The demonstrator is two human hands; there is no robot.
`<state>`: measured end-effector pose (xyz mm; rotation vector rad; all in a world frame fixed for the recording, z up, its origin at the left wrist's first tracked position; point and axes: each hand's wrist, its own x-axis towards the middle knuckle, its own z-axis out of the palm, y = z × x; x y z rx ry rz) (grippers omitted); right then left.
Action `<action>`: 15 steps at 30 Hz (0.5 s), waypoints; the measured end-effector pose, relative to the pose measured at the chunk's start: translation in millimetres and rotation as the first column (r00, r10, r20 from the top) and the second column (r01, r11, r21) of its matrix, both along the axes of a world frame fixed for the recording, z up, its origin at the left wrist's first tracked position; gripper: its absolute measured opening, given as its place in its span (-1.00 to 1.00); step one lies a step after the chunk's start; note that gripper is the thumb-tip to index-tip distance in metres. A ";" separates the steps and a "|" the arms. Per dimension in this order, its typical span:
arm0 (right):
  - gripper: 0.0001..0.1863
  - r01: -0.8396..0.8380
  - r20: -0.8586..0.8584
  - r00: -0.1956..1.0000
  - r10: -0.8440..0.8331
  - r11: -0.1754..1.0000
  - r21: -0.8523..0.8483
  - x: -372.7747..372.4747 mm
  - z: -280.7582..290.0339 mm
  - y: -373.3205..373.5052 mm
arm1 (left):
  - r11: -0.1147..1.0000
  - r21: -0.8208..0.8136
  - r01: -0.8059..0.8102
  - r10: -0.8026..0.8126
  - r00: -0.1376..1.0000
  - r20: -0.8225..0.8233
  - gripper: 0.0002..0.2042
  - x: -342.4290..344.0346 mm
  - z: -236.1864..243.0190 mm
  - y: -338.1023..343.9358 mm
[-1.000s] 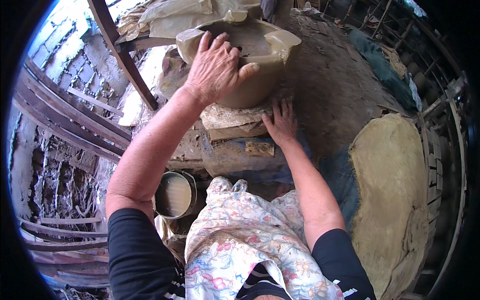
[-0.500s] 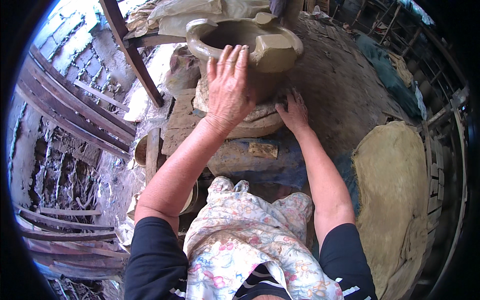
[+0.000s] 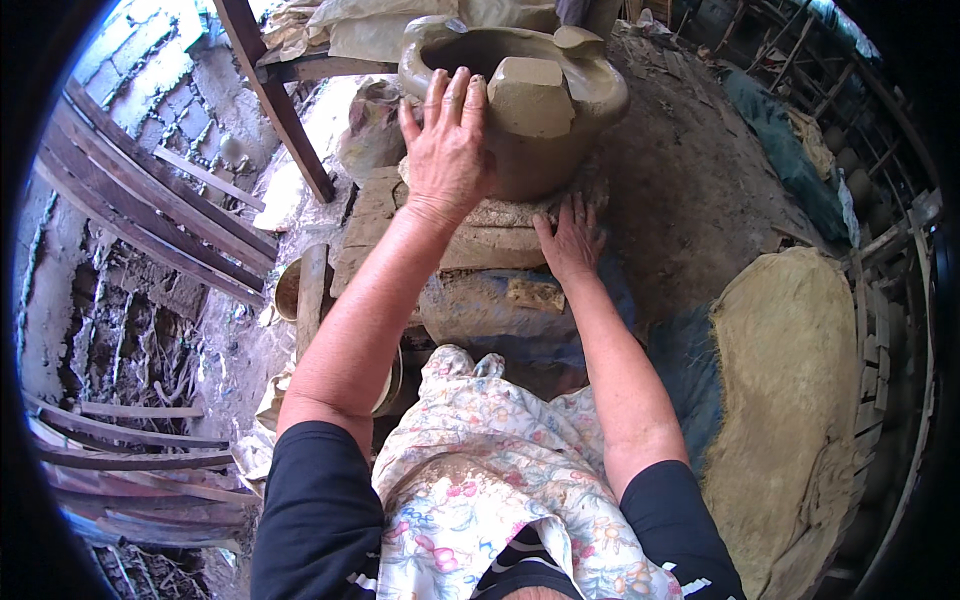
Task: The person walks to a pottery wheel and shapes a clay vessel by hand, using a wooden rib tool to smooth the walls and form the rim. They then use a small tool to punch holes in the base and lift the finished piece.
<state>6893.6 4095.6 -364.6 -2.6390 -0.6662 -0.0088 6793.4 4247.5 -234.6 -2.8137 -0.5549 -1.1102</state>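
Left hand point(image 3: 447, 150) flat, ungripped, against clay pot point(image 3: 520, 100) wall to steady it; right hand point(image 3: 572, 240) open, bracing the base slab point(image 3: 480, 240).

The clay pot point(image 3: 520, 110) sits on a flat, round clay slab point(image 3: 500, 235), and that slab rests on a rough, mud-caked block point(image 3: 500, 310) that stands on the dirt floor point(image 3: 690, 190). A small lump of clay point(image 3: 530, 290) sticks to the front of the block. On the floor to the right lies a wide sheet of tan clay point(image 3: 790, 400), and beside it, near the block, a dark blue cloth point(image 3: 680, 350).
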 end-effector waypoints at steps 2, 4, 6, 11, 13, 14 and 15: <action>-0.22 0.010 0.003 1.000 -0.010 1.000 -0.006 -0.6 0.8 2.3 | 0.995 -0.047 0.094 -0.090 0.993 0.081 -0.22 -2.3 5.8 5.0; -0.22 0.019 0.007 1.000 -0.019 1.000 -0.008 -1.3 -0.3 2.8 | 0.943 -0.196 0.270 -0.225 0.948 0.224 -0.23 -1.4 8.7 4.3; -0.22 0.039 0.002 0.999 -0.039 0.999 -0.031 -2.2 -1.8 2.5 | 0.948 -0.188 0.258 -0.225 0.958 0.181 -0.23 1.7 8.7 -0.1; -0.22 0.035 0.018 0.999 -0.035 0.999 0.000 -4.0 -2.9 1.8 | 0.978 -0.078 0.192 -0.176 0.968 0.180 -0.26 8.0 6.2 1.8; -0.23 0.029 0.025 0.999 -0.029 1.000 0.008 -3.8 -2.4 2.2 | 0.991 -0.049 0.123 -0.120 0.990 0.075 -0.31 8.7 6.9 11.0; -0.24 0.025 0.034 0.999 -0.026 1.000 0.008 -4.9 -2.1 1.6 | 0.999 0.014 0.030 -0.030 0.999 0.014 -0.31 9.5 7.4 15.2; -0.25 0.027 0.034 0.999 -0.027 1.000 -0.010 -3.9 -2.0 2.2 | 0.979 -0.115 0.171 -0.160 0.982 0.100 -0.32 10.4 8.2 19.2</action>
